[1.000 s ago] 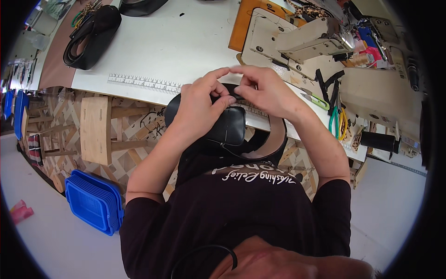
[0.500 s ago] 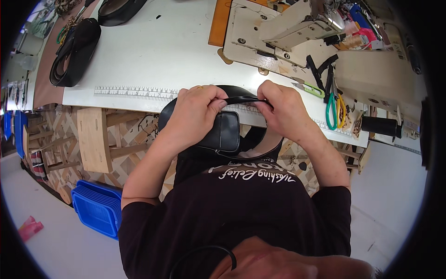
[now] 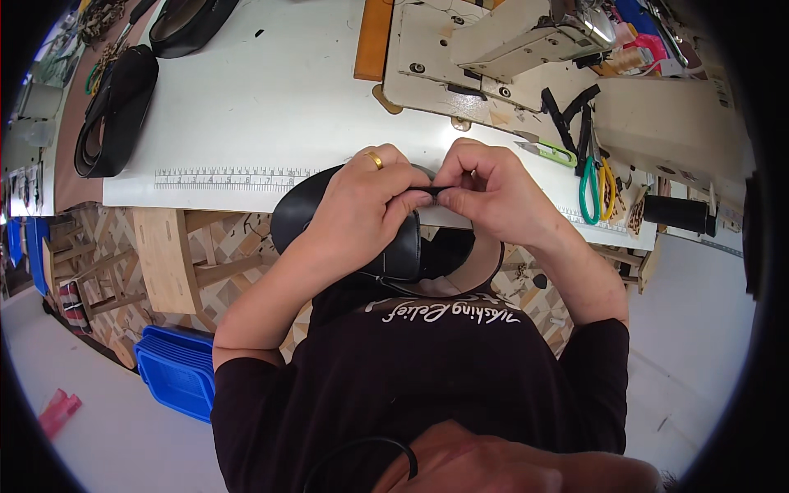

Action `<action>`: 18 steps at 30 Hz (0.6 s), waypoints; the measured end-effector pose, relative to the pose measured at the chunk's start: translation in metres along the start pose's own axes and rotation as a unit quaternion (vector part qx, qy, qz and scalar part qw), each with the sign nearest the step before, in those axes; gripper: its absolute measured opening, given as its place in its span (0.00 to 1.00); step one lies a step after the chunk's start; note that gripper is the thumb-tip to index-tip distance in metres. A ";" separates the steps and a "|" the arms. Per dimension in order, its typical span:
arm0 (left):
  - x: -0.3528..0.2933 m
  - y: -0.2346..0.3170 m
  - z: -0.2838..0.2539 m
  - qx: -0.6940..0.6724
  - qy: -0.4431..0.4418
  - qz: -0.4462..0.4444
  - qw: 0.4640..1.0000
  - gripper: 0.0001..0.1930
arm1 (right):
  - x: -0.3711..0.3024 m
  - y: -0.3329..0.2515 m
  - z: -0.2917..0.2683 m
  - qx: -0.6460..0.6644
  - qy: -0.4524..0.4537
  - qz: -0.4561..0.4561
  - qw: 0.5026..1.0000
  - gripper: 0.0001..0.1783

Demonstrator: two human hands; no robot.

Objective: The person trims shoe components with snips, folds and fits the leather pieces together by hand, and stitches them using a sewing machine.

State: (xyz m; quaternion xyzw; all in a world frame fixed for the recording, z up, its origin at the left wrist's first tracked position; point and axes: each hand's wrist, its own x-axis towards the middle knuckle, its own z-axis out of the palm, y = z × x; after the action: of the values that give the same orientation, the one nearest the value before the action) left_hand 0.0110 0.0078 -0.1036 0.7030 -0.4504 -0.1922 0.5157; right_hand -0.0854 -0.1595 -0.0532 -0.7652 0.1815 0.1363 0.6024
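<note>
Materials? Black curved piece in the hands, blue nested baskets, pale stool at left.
Black, curved, smooth-faced piece: leather or faux leather, can't tell which; semi-gloss, soft highlights, beige inner face.
Blue, rectangular, nested plastic-looking baskets: likely moulded plastic; uniform colour, matching thin rims.
Pale tan, slab-topped wooden stool: looks like wood, fairly matte; timber-like tone, plank-like top.

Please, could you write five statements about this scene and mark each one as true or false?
1. The left hand and right hand pinch a black item. True.
2. The gold ring is on the right hand. False: the gold ring is on the left hand.
3. Green snips lie to the right of both hands. True.
4. The blue baskets are on the white table. False: the blue baskets are off the white table, at the person's left.
5. Black looped pieces lie on the table's left part. True.
</note>
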 end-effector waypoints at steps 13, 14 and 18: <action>0.001 -0.024 -0.004 -0.003 -0.044 -0.008 0.999 0.04 | 0.020 -0.006 0.012 -0.153 -0.027 0.029 0.987 0.05; 0.000 -0.025 -0.005 -0.003 -0.045 -0.009 0.999 0.04 | 0.018 -0.006 0.017 -0.224 0.018 -0.056 0.973 0.04; 0.000 -0.028 -0.008 0.003 -0.057 0.000 0.998 0.05 | 0.012 -0.002 0.026 -0.297 0.096 -0.185 0.932 0.05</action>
State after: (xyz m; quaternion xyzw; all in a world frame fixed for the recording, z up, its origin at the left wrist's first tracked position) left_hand 0.0294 0.0138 -0.1259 0.6925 -0.4792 -0.2306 0.4875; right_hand -0.0735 -0.1349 -0.0631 -0.9389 0.0453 -0.0041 0.3413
